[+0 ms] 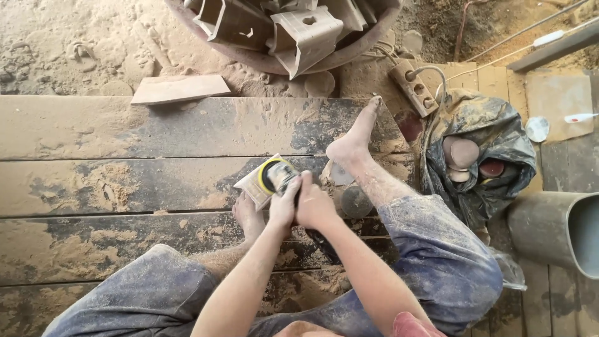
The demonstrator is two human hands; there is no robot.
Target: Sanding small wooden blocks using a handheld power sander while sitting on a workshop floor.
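The person sits barefoot on dusty dark wooden planks, both arms reaching forward between the knees. The left hand is curled shut round the small round sander with a yellow rim, and the right hand is closed just beside it, seemingly gripping the tool's dark body, though that part is hidden. The sander's disc lies against a pale, flat, angular wooden piece that juts out beyond the left hand's fingertips, above the left foot. The right foot rests further out. A sawdust-coated power strip lies beyond.
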